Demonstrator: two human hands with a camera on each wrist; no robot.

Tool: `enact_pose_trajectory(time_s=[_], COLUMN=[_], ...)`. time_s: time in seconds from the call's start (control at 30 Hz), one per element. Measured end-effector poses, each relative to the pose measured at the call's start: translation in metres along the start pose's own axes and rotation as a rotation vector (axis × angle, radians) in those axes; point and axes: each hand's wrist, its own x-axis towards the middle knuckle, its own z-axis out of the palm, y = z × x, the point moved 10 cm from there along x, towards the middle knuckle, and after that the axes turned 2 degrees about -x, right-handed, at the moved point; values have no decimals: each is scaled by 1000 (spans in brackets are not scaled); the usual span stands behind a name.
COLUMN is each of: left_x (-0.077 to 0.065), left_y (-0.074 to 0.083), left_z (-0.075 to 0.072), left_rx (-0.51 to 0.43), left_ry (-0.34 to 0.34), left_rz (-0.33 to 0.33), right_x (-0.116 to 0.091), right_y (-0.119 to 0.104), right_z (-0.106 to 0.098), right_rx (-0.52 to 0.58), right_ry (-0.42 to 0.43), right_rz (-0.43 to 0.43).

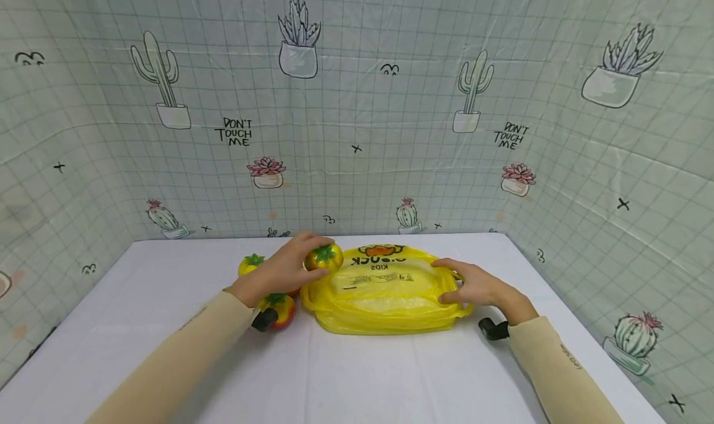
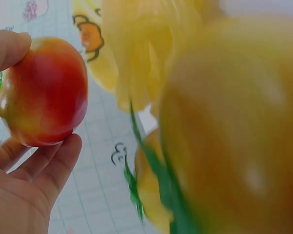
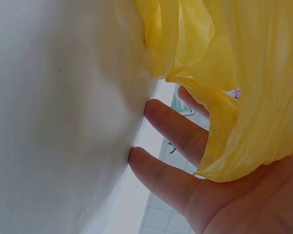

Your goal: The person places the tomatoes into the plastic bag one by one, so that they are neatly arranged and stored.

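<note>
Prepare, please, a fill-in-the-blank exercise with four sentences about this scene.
The hand holding the fruit is the person's ____ one.
The right hand touches a bag whose main colour is ____.
The held fruit's leaves are coloured ____.
The wall lettering reads "DON'T ____ ME".

Missing words: left; yellow; green; TOUCH.

counter [image 1: 357, 380]: white | yellow plastic bag [image 1: 385, 322]: mid-counter | front fruit [image 1: 286, 314]: red-yellow, left of bag | rear fruit [image 1: 248, 266]: yellow, farther back
</note>
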Motion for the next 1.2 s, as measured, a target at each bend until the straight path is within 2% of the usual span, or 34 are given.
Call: enact_pose_trajectory(time_s=[0.13,0.3,0.77,1.2], left_x=[7,17,46,81], left_y=[7,12,23,28], left_z=[8,17,40,58], left_rx=[-18,-15,-41,-83], left_ry=[-16,-37,-131,-218], left_rz=[35,45,-27,-63], right_x=[1,0,0,0], right_y=[0,-1,-1,-3], right_z=[1,1,1,1], right_rx=[-3,-9,-14,-12], right_ry=[2,3,3,-2], right_rz=[-3,-7,-9,-7])
